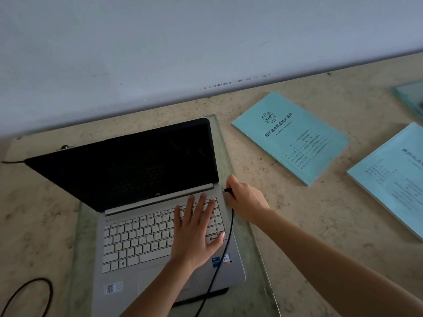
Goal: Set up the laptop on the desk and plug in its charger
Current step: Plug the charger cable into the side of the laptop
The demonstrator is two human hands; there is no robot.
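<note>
- The laptop point(135, 234) sits open on a glass sheet point(249, 259) on the counter point(297, 213), toward 7 o'clock in the view, with its lid tilted back toward the wall at 12 o'clock.
- It is a silver machine with pale keys, a dark, unlit screen and small stickers on the palm rest.
- The left hand point(194, 232) lies flat on the right part of the keyboard with its fingers straight and holds nothing. This is probably to keep the laptop from sliding when the plug is pushed in.
- The right hand point(247, 202) pinches the black charger plug point(228, 190) at the laptop's 3 o'clock edge, just beside the hinge. The tip points at the side, and the plug seems not yet seated.
- The black cable point(225, 248) trails from the plug toward 6 o'clock, across the laptop's front right corner.
- Two blue booklets point(290, 136) lie well apart at 2 and 3 o'clock, clear of the work.
</note>
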